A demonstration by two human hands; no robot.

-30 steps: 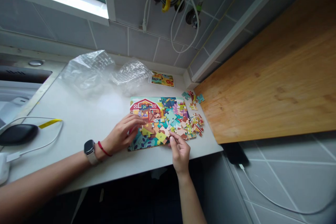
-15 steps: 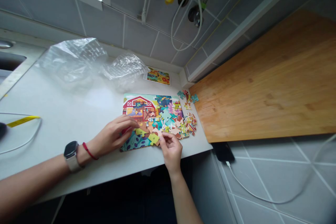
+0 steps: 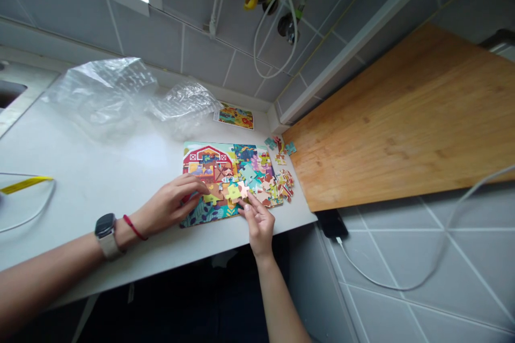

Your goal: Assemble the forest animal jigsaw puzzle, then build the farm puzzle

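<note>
A jigsaw puzzle board (image 3: 193,218) with a red barn picture lies near the counter's front edge. Loose pieces are scattered over its middle and right part. My left hand (image 3: 179,198) reaches over the board's left side, fingers loosely bent, thumb apart, no piece visible in it. At the board's lower middle, my right hand (image 3: 260,225) pinches the edge of a pale pink puzzle piece (image 3: 243,189). A yellow-green piece (image 3: 233,192) sits against that one; whether they are joined I cannot tell. More pieces (image 3: 285,182) are heaped at the board's right edge.
Clear plastic wrap (image 3: 108,88) lies crumpled at the back, beside a small picture card (image 3: 235,116). A wooden board (image 3: 394,134) stretches along the right. Below it a phone (image 3: 332,224) hangs on a white cable. The sink (image 3: 28,86) is at far left.
My right hand has shifted the pink and yellow-green pieces slightly up and away from the board's front edge. My left hand stays nearly still. The whole view has shifted a little.
</note>
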